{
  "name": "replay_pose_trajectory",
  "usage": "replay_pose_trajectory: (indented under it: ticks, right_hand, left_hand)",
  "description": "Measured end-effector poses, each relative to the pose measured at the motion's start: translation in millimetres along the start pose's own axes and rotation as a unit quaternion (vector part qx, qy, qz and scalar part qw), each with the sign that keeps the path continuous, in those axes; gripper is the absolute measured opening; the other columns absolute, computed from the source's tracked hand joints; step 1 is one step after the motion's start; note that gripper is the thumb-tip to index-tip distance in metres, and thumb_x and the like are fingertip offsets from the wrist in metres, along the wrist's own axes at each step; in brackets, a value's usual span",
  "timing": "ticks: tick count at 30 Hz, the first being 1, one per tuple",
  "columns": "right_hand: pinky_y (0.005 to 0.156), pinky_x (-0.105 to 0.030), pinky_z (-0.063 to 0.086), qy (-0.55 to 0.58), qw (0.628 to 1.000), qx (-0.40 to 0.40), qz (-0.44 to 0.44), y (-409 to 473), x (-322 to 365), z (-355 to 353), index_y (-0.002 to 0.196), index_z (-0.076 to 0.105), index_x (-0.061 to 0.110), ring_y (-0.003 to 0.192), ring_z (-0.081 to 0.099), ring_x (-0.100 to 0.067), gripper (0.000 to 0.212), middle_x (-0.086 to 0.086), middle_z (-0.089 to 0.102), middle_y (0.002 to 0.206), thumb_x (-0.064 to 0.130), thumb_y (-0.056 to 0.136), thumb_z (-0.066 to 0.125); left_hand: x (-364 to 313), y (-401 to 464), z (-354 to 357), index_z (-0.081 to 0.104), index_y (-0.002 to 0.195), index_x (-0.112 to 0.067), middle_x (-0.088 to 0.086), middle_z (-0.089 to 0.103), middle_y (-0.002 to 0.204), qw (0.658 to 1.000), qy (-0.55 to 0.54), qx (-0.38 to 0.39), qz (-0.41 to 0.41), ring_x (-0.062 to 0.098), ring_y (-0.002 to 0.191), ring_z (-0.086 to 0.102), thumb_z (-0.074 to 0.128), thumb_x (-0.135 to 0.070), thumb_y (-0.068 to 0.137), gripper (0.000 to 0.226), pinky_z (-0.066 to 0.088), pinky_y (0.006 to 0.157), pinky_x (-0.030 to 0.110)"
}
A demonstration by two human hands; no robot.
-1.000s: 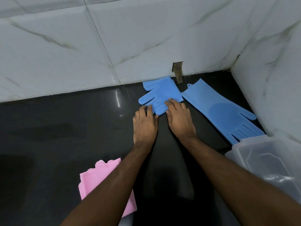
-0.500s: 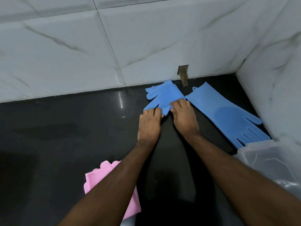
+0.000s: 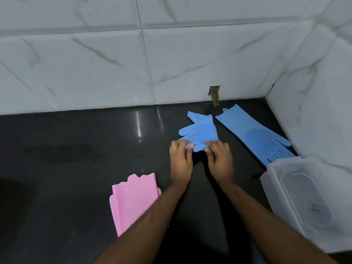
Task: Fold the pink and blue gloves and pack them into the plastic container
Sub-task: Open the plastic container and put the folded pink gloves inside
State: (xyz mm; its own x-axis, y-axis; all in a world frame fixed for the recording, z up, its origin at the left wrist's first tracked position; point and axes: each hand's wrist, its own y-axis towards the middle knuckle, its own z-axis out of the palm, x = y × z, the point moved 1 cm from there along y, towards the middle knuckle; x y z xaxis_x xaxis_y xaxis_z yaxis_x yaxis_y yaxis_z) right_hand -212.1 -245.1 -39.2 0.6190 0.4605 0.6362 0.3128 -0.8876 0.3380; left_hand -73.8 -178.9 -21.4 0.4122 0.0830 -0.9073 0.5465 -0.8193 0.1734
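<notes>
Pinching the near edge of the folded blue glove (image 3: 200, 133), the left hand (image 3: 180, 161) and right hand (image 3: 221, 161) now have fingers and thumbs curled around the rubber, where a second ago both lay flat on top of it pressing it down; the edge between them is bunched and lifted slightly, with bristles showing at the fold. Nearest, at the lower centre of the frame, the pink gloves (image 3: 133, 199) lie folded on the black counter (image 3: 66, 159), partly hidden by the left forearm that crosses over them. At the lower right the clear plastic container (image 3: 302, 199) sits on the counter against the side wall, its lid on, and its far corner covers the fingertips of the second blue glove (image 3: 253, 133). That glove lies flat and unfolded, running diagonally from the container up toward the back wall, just beside the folded one but not touching it. Farther off, the white marbled tiles (image 3: 95, 63) fill the upper half of the frame, with a small rough notch (image 3: 214, 93) at their base just above the gloves.
</notes>
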Motion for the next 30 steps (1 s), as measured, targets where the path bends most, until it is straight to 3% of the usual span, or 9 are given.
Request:
replay_pose_trajectory:
  ticks: [6, 9, 12, 15, 17, 24, 27, 30]
  right_hand:
    - [0.081, -0.028, 0.046, 0.015, 1.0, 0.014, 0.004, -46, 9, -3, 0.108, 0.064, 0.028, 0.094, 0.046, -0.007, 0.015, 0.016, 0.06, 0.105, 0.032, 0.103, 0.05]
    - [0.089, -0.031, 0.049, 0.009, 0.999, 0.044, 0.02, -54, 9, -7, 0.117, 0.067, 0.025, 0.101, 0.046, -0.003, 0.02, 0.013, 0.06, 0.113, 0.021, 0.1, 0.059]
    - [0.1, -0.039, 0.049, -0.011, 0.997, 0.082, 0.002, -60, 18, -18, 0.131, 0.065, 0.015, 0.114, 0.05, -0.013, 0.035, 0.003, 0.06, 0.127, 0.01, 0.097, 0.059]
    - [0.098, -0.039, 0.05, -0.062, 0.996, 0.065, -0.026, -73, 32, -44, 0.133, 0.064, 0.016, 0.117, 0.054, -0.019, 0.039, 0.0, 0.058, 0.134, 0.007, 0.096, 0.056]
    - [0.094, -0.038, 0.05, -0.117, 0.993, 0.02, -0.021, -83, 39, -69, 0.13, 0.065, 0.02, 0.118, 0.054, -0.02, 0.039, 0.0, 0.057, 0.135, 0.007, 0.093, 0.059]
    - [0.096, -0.042, 0.042, -0.293, 0.945, -0.099, 0.109, -127, 27, -174, 0.125, 0.066, 0.022, 0.123, 0.051, -0.026, 0.033, -0.006, 0.056, 0.138, 0.023, 0.092, 0.064]
    - [0.105, -0.052, 0.037, -0.315, 0.915, -0.088, 0.235, -152, 14, -199, 0.135, 0.059, 0.02, 0.134, 0.044, -0.032, 0.043, -0.011, 0.047, 0.15, 0.036, 0.096, 0.064]
    - [0.115, -0.057, 0.025, -0.28, 0.892, -0.06, 0.35, -177, 2, -209, 0.15, 0.043, 0.022, 0.15, 0.021, -0.034, 0.061, -0.014, 0.025, 0.163, 0.056, 0.1, 0.045]
  left_hand:
    - [-18, -13, -13, 0.057, 0.093, -0.018, -0.001, 0.054, 0.102, 0.999, -0.038, -0.002, -0.025, 0.002, 0.089, 0.054, 0.057, -0.024, 0.105, 0.014, 0.039, 0.077, 0.009]
    - [-20, -19, -15, 0.06, 0.096, -0.009, 0.006, 0.059, 0.105, 0.998, -0.016, 0.023, -0.061, 0.009, 0.09, 0.057, 0.058, -0.018, 0.103, 0.012, 0.043, 0.082, 0.023]
    - [-25, -27, -20, 0.064, 0.111, -0.006, 0.01, 0.06, 0.117, 0.994, 0.065, 0.011, -0.085, 0.024, 0.11, 0.058, 0.057, -0.01, 0.098, 0.015, 0.047, 0.095, 0.039]
    - [-41, -38, -17, 0.065, 0.119, -0.012, 0.009, 0.059, 0.122, 0.978, 0.204, -0.03, -0.008, 0.027, 0.114, 0.052, 0.06, -0.01, 0.092, 0.028, 0.043, 0.095, 0.042]
    - [-55, -46, -4, 0.067, 0.117, -0.014, 0.005, 0.061, 0.119, 0.976, 0.207, -0.021, 0.069, 0.025, 0.112, 0.052, 0.06, -0.011, 0.092, 0.026, 0.043, 0.094, 0.041]
    - [-102, -78, 82, 0.064, 0.123, -0.008, 0.002, 0.062, 0.119, 0.975, 0.01, 0.165, 0.151, 0.014, 0.114, 0.057, 0.056, -0.02, 0.106, 0.023, 0.046, 0.102, 0.032]
    - [-122, -85, 108, 0.059, 0.135, -0.01, 0.001, 0.061, 0.129, 0.972, -0.031, 0.196, 0.126, 0.008, 0.119, 0.056, 0.051, -0.033, 0.108, 0.036, 0.043, 0.102, 0.022]
    - [-135, -83, 130, 0.053, 0.146, -0.014, 0.0, 0.057, 0.143, 0.964, -0.035, 0.253, 0.072, 0.011, 0.13, 0.053, 0.051, -0.04, 0.108, 0.046, 0.042, 0.11, 0.028]
